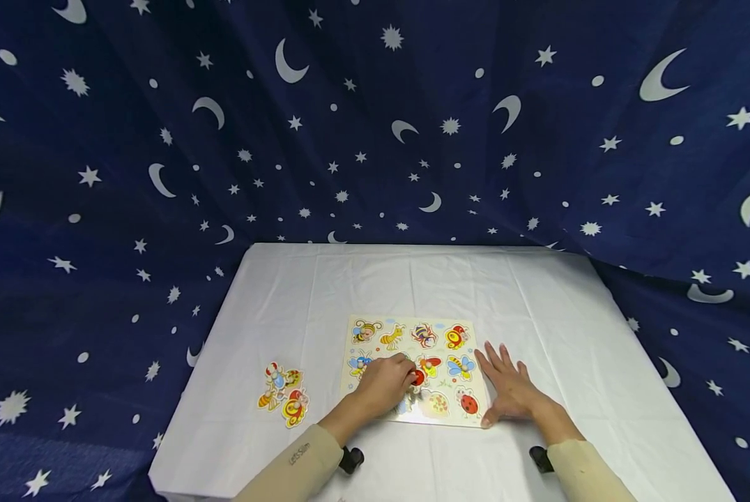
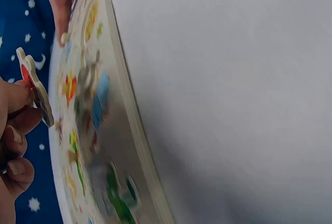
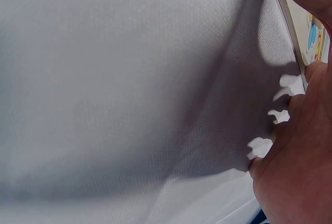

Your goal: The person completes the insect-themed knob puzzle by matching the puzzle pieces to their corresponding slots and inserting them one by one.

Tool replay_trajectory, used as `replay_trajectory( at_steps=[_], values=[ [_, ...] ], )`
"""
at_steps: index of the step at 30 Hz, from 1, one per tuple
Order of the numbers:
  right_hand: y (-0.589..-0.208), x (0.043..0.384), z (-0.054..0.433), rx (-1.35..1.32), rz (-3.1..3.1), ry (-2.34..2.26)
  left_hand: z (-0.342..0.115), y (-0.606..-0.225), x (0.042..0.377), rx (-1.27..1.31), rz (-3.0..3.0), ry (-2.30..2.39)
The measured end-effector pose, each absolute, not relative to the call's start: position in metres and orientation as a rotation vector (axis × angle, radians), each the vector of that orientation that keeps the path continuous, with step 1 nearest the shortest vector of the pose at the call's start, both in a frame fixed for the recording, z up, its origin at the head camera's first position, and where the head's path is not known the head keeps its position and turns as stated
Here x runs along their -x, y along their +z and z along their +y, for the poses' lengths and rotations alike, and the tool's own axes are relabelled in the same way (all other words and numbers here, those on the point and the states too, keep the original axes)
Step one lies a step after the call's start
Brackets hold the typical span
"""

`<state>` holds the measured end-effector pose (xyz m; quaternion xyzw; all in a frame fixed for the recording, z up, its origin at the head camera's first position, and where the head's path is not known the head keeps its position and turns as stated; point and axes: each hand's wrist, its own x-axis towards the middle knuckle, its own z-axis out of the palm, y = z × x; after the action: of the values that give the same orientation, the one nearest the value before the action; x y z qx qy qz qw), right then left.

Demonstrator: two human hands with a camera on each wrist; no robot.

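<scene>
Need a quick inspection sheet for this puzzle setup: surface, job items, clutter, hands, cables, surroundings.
Surface: table under a white cloth, creased.
Job's things: flat wooden insect puzzle board lying near the front edge, most pieces seated; red puzzle piece lifted off the board.
Clutter: small pile of loose insect pieces to the left of the board, apart from it.
Hands: left hand pinches the red puzzle piece above the board; right hand rests flat with straight fingers on the board's right edge.
Cables: nothing seen.
Surroundings: dark blue moon-and-star cloth backdrop behind and on both sides.
</scene>
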<state>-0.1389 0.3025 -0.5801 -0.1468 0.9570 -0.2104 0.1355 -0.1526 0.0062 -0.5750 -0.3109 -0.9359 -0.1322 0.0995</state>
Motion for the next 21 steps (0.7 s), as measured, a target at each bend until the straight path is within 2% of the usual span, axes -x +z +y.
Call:
replay_trajectory(
  at_steps=[21],
  values=[
    [-0.581, 0.138, 0.305, 0.425, 2.8, -0.587, 0.08, -0.582, 0.144, 1.125, -2.743, -0.252]
  ],
)
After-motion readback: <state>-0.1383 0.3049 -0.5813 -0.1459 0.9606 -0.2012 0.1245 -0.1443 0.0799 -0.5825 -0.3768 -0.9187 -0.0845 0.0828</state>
